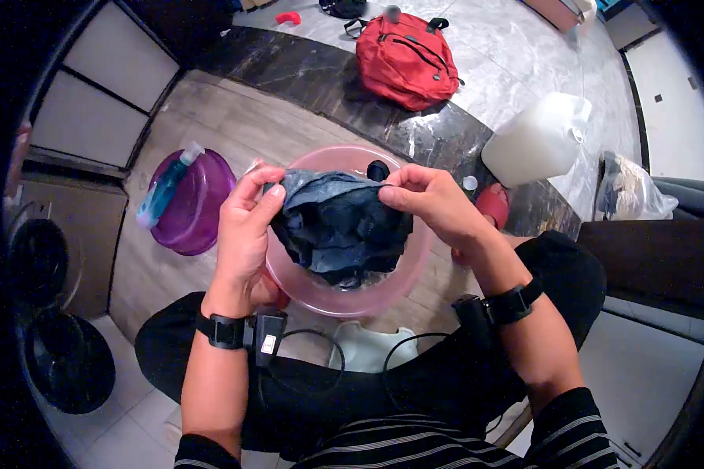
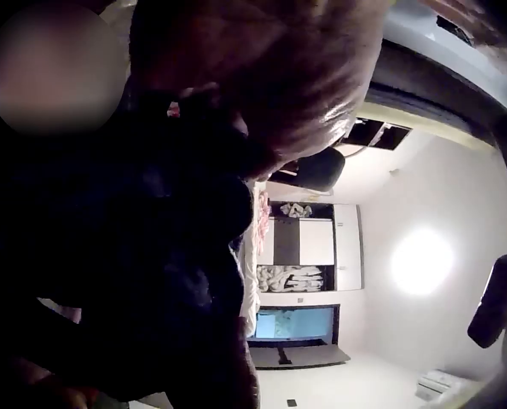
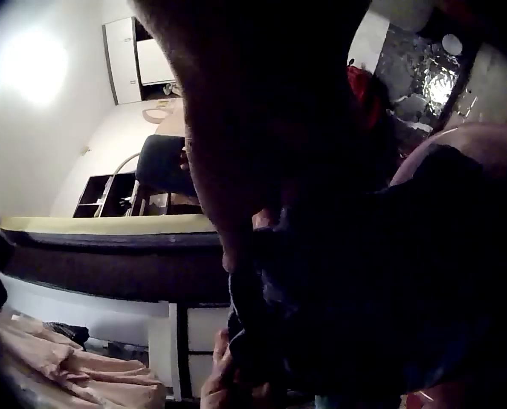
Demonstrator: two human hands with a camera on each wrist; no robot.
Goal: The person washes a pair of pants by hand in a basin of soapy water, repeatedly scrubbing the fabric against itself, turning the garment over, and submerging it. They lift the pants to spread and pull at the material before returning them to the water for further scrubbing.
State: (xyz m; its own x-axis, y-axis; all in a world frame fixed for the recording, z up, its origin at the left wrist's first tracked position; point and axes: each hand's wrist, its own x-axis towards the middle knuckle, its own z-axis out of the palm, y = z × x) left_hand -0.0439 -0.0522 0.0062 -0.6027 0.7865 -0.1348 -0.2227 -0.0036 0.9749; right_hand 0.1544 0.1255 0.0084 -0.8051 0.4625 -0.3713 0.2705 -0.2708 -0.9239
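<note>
A dark blue-grey wet-looking cloth (image 1: 344, 227) hangs stretched between both hands, over a pink basin (image 1: 344, 303). At its upper left edge the left hand (image 1: 246, 223) pinches it between thumb and fingers. The right hand (image 1: 434, 203) pinches the opposite upper corner the same way. In the right wrist view the cloth (image 3: 364, 290) shows as a dark mass below the hand, with the basin's rim (image 3: 479, 136) behind it. The left wrist view is mostly filled by the dark cloth (image 2: 151, 247) and the left palm (image 2: 270, 77). Much of the basin's inside is hidden behind the cloth.
Left of the basin a purple basin (image 1: 220, 176) holds a blue pump bottle (image 1: 164, 191). A red backpack (image 1: 407, 62) lies beyond the dark stone strip. A white plastic jug (image 1: 536, 141) stands at the right, near a red slipper (image 1: 493, 205). A white stool (image 1: 371, 344) shows between the knees.
</note>
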